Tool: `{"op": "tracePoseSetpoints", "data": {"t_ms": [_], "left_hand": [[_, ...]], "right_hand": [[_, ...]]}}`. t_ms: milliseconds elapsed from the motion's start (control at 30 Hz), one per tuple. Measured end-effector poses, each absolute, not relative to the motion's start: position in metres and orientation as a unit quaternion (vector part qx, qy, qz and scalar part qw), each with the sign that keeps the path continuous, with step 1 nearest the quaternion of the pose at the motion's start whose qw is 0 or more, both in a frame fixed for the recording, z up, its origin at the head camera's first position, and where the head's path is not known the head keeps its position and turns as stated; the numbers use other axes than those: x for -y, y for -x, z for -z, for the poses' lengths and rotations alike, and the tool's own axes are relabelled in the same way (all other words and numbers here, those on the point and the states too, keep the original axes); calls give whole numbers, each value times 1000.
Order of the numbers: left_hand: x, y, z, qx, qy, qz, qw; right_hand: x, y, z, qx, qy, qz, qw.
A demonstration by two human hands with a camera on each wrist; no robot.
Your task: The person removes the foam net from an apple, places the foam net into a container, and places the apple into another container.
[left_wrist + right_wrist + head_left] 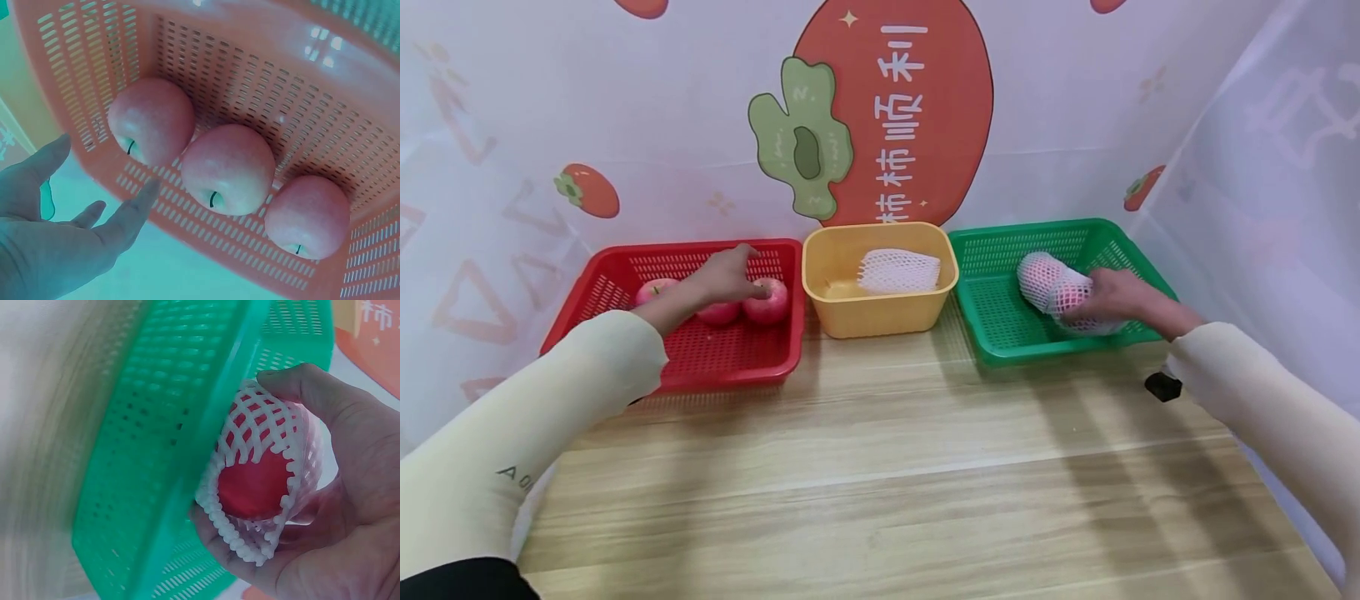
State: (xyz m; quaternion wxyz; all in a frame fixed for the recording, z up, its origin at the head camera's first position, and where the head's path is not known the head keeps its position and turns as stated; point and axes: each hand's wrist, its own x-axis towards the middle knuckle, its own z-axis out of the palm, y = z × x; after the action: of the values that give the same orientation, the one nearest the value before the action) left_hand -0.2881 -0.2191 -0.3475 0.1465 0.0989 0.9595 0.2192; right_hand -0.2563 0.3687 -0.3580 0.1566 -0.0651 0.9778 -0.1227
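Note:
Fingers spread, my left hand [724, 277] reaches over the red basket [730, 385], close to the rightmost apple [767, 302]. In the left wrist view three bare pink-red apples [228, 169] lie in a row, with a gap between them and the left hand [65, 247]. On the right, my right hand [1116, 296] grips an apple in a white foam net [1070, 293] inside the green basket [1000, 357]. The right wrist view shows thumb and fingers curled around the foam net [256, 415], red skin bare at its opening. Another netted apple [1039, 275] lies beside it.
Between the two baskets stands a yellow bin [880, 317] holding white foam nets [900, 272]. All three containers line the back of the wooden table [880, 483], against a printed cloth backdrop [692, 92]. A small black object [1163, 387] is by the right sleeve.

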Motion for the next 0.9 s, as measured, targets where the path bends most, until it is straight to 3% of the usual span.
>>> {"op": "tracePoseSetpoints", "data": {"t_ms": [400,900], "left_hand": [[216,266,330,-961,-119,-218,119],[200,222,316,-947,-153,-266,93]], "right_hand": [[-352,244,333,-979,89,143,119],[-297,214,317,-973,150,150,92]]}}
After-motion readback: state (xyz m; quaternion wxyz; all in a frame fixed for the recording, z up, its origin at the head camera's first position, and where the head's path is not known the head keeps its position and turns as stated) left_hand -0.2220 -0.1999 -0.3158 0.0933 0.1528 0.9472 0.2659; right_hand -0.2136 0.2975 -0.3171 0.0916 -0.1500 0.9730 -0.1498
